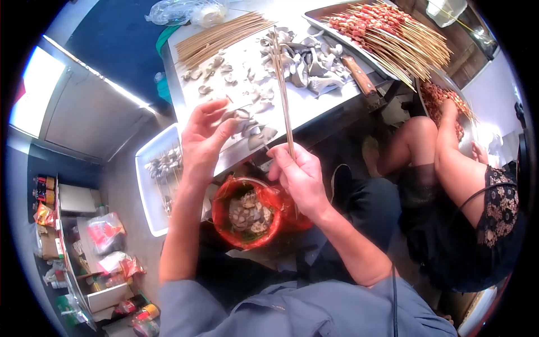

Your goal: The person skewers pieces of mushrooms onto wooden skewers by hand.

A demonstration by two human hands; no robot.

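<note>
My right hand (300,174) is closed around a bundle of thin wooden skewers (283,98) that points up over the table. Between its thumb and finger is the end of one skewer carrying grey mushroom pieces (260,136). My left hand (208,132) is curled at the table's front edge, its fingertips beside a mushroom piece on that skewer; whether they pinch it is unclear. Torn mushrooms (314,64) lie in a pile on the white table (236,147). Below my hands, a bucket with a red plastic liner (220,227) holds pale pieces.
Skewers (219,38) lie at the table's back left. A knife (359,76) and a tray (387,70) of meat skewers are at the right. A white bin (147,194) with mushroom skewers stands at the left. A co-worker's arm (449,135) reaches into a meat bowl (467,147).
</note>
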